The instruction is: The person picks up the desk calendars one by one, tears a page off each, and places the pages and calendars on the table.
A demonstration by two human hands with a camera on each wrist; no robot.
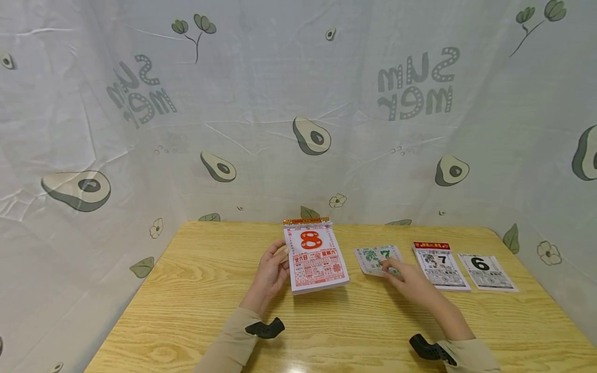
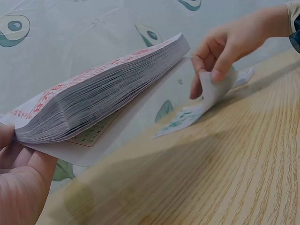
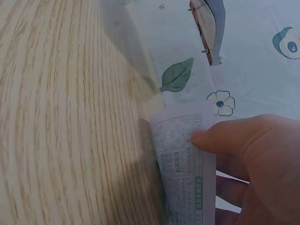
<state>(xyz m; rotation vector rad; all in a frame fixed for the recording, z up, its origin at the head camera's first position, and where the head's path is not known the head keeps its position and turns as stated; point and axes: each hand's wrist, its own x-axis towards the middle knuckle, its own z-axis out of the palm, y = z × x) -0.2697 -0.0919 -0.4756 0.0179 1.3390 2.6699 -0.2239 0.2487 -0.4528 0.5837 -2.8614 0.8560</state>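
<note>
A thick tear-off calendar point(image 1: 318, 259) with a red 8 on its top page is gripped at its left edge by my left hand point(image 1: 271, 269). It is tilted and raised off the table, its page stack point(image 2: 103, 93) seen from the side in the left wrist view. My right hand point(image 1: 410, 280) pinches a loose calendar page point(image 1: 373, 259) with a green 7. In the right wrist view the thumb lies on the printed sheet point(image 3: 183, 159), which curls up from the wood. The fingers behind the sheet are partly hidden.
Right of my right hand lies a smaller calendar point(image 1: 440, 267) with a black 7 and a red header. Beside it is a loose page point(image 1: 487, 272) with a black 6. A patterned curtain point(image 1: 298, 103) hangs behind the wooden table point(image 1: 196, 290).
</note>
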